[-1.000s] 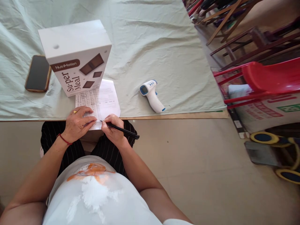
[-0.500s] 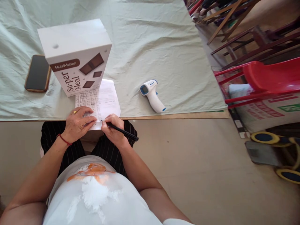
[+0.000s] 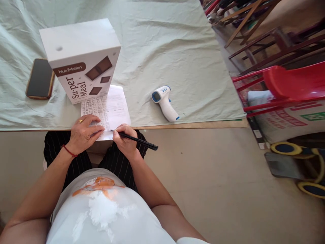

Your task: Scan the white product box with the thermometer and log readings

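Note:
Gripped in my right hand [image 3: 126, 140] is a black pen [image 3: 139, 140], its tip on the lower part of a sheet of paper [image 3: 118, 105]. Dense handwriting covers the sheet's left side. My left hand [image 3: 85, 134] rests on the lower left of the paper with its fingers stretched out; a ring and a red wrist cord show on it. The paper overhangs the table's front edge a little. A white box [image 3: 83, 73] printed "NutriMotion Su-per Meal" stands upright behind my hands, covering the paper's upper left part.
A phone [image 3: 40, 79] lies left of the box. To the right is a white and blue infrared thermometer [image 3: 165, 103]. The pale green cloth [image 3: 182, 51] covers the table. Beyond its right edge stand a red chair [image 3: 294, 83] and a printed sack [image 3: 281, 120].
My right hand has shifted slightly right along the paper, and the pen's back end has swung further right. My left hand stays in place.

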The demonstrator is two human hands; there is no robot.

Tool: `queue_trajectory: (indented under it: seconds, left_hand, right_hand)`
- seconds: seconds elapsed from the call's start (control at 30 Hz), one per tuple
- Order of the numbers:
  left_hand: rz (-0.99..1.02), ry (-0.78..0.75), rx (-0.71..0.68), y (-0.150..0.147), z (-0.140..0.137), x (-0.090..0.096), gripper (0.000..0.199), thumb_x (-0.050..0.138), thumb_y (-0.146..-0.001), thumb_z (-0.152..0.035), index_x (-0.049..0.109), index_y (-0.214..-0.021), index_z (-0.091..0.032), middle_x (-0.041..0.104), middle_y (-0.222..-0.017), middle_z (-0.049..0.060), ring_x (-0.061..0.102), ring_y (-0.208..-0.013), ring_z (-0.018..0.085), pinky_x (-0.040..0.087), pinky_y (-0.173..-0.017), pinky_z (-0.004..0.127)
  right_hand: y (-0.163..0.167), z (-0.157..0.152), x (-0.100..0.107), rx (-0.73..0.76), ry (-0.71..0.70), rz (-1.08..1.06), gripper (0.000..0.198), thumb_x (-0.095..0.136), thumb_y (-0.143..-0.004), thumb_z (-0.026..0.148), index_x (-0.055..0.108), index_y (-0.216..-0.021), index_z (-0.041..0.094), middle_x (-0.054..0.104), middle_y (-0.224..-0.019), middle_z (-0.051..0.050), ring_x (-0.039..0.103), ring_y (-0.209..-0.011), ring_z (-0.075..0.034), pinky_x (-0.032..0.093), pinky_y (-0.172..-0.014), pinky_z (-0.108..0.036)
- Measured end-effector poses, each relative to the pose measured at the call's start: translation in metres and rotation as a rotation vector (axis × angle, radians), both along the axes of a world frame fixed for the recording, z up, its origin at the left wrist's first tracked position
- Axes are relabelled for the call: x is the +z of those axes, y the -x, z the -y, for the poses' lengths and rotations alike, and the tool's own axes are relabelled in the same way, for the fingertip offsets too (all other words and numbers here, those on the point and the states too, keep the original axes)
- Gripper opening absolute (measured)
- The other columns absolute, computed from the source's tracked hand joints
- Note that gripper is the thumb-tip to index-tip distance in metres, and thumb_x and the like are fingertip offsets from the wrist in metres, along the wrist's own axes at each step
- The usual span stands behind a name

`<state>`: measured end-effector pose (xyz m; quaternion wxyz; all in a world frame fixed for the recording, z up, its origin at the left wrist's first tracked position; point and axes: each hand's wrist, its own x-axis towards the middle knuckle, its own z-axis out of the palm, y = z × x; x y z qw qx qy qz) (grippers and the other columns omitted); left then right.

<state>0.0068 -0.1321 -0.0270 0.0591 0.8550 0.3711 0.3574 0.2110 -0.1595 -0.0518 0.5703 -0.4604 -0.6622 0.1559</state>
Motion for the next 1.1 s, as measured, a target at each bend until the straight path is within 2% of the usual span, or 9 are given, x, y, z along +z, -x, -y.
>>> queue_trajectory:
  seconds: [0.4,0.67,1.1]
  left_hand:
    - [0.009,-0.014,-0.004,0.0002,-0.0009,-0.0003,0.022,0.063,-0.102,-0.03,0.081,-0.093,-0.022,0.075,-0.108,0.009,0.07,-0.103,0.025,0.057,-0.09,0.04]
    - [-0.001,0.028,-0.003,0.0016,-0.0004,-0.0008,0.022,0.063,-0.102,-0.03,0.082,-0.094,-0.023,0.075,-0.11,0.009,0.07,-0.106,0.026,0.056,-0.092,0.041]
    - [-0.008,0.044,0.002,0.0009,0.0001,0.0004,0.022,0.062,-0.102,-0.03,0.082,-0.095,-0.024,0.075,-0.111,0.009,0.069,-0.107,0.025,0.057,-0.093,0.041]
  right_hand:
    - [0.0024,0.0009,0.0018,0.01,-0.042,0.068,0.019,0.059,-0.086,0.012,0.052,-0.074,0.025,0.055,-0.063,0.006,0.054,-0.056,-0.012,0.044,-0.056,-0.027]
    - [-0.0002,0.0005,0.0012,0.016,-0.008,-0.024,0.017,0.059,-0.085,0.013,0.053,-0.076,0.026,0.056,-0.064,0.006,0.056,-0.055,-0.012,0.045,-0.053,-0.026]
    - [0.0042,0.0012,0.0,-0.007,-0.041,0.035,0.019,0.06,-0.086,0.012,0.053,-0.075,0.026,0.057,-0.064,0.006,0.055,-0.056,-0.012,0.045,-0.056,-0.027]
